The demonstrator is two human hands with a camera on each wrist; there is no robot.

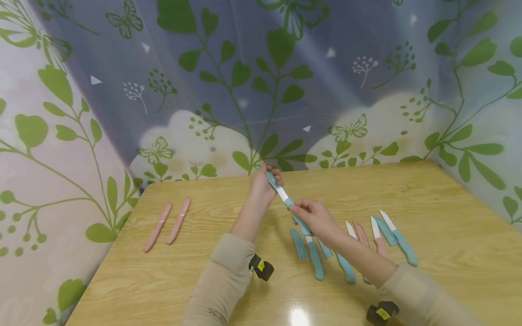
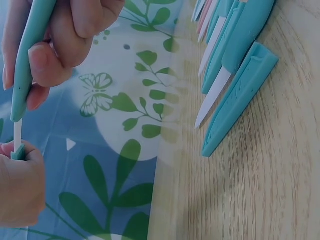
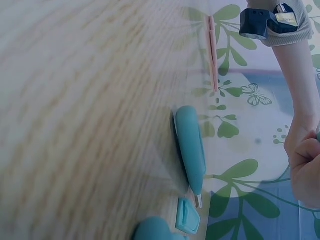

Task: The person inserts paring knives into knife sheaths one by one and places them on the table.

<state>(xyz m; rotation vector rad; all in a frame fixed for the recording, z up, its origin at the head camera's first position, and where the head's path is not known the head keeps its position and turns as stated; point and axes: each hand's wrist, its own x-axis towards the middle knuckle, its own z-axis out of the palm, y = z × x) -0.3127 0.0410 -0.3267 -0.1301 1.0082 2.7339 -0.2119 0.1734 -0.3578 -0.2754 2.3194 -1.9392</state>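
Above the table my right hand (image 1: 320, 219) grips the teal handle (image 2: 31, 55) of a small knife with a white blade (image 1: 282, 194). My left hand (image 1: 264, 183) holds a teal blade sheath (image 1: 271, 179), and part of the blade is inside it. A stretch of bare blade shows between sheath and handle. In the left wrist view, only the sheath's mouth (image 2: 18, 152) sticks out of the left fist. Below the right hand lie an unsheathed teal knife (image 1: 315, 262) and a separate teal sheath (image 1: 298, 244). The right hand is outside the right wrist view.
To the right lie more bare knives, among them a teal one (image 1: 405, 246) and a pink one (image 1: 380, 244), with loose sheaths, including a pink sheath (image 1: 361, 233). Two pink sheathed knives (image 1: 178, 221) lie at the left. A patterned curtain (image 1: 228, 113) hangs behind the wooden table (image 1: 122, 290).
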